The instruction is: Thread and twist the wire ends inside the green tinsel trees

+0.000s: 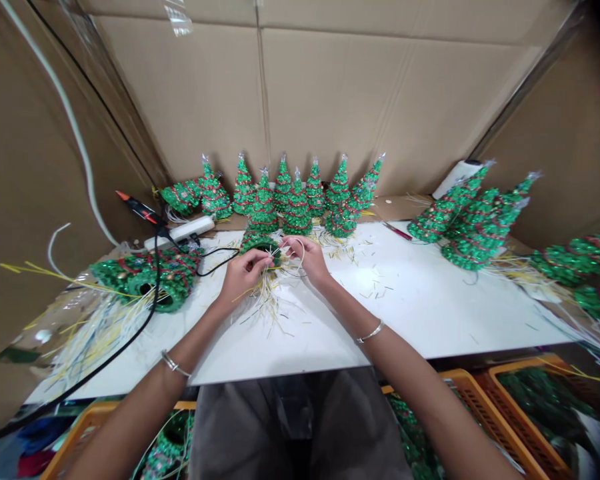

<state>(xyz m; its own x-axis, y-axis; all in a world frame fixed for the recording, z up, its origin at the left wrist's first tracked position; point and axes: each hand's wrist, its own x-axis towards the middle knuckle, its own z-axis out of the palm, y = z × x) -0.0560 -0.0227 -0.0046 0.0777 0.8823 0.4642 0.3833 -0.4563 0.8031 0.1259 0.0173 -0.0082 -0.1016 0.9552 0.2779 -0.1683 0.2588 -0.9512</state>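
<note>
A small green tinsel Christmas tree [257, 241] lies on its side at the middle of the white table, its open base facing me. Thin white and yellow wires [267, 299] come out of the base and hang over the table. My left hand [245, 270] is closed, thumb and forefinger pinching wires close to the base. With fingers closed too, my right hand [306, 257] pinches a white wire [301, 248] that curves in a loop beside the tree. Short wire clippings [377, 285] are scattered on the tabletop.
Several finished-looking trees [297, 205] stand along the cardboard wall [330, 87], more [473, 230] at right. At left lie a larger tree [147, 275], a power strip [180, 232], a black-and-orange pen-like tool [143, 212] and a black cable [156, 293]. Orange crates [467, 383] sit below the table.
</note>
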